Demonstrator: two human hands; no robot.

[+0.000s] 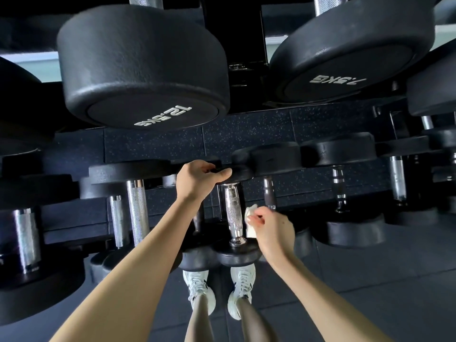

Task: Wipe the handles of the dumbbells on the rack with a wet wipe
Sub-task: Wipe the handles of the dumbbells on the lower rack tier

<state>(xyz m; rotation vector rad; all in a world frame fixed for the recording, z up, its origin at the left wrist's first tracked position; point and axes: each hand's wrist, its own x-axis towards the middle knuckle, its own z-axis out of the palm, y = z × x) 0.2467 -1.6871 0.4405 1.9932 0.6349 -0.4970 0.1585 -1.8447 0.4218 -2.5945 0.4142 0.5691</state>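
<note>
A small dumbbell with a knurled chrome handle [233,213] lies on the lower rack tier, its near black head [238,255] toward me. My left hand [197,178] grips the rim of its far head [243,172], thumb over the edge. My right hand [271,230] pinches a crumpled white wet wipe [251,218] just right of the handle, touching or almost touching the chrome. Other dumbbells sit on both sides along the tier.
Big black dumbbell heads marked 12.5KG [145,67] and 7.5KG [345,50] hang close overhead on the upper tier. Chrome handles [137,213] stand to the left, more dumbbells [345,193] to the right. My white shoes [219,292] stand on dark rubber floor below.
</note>
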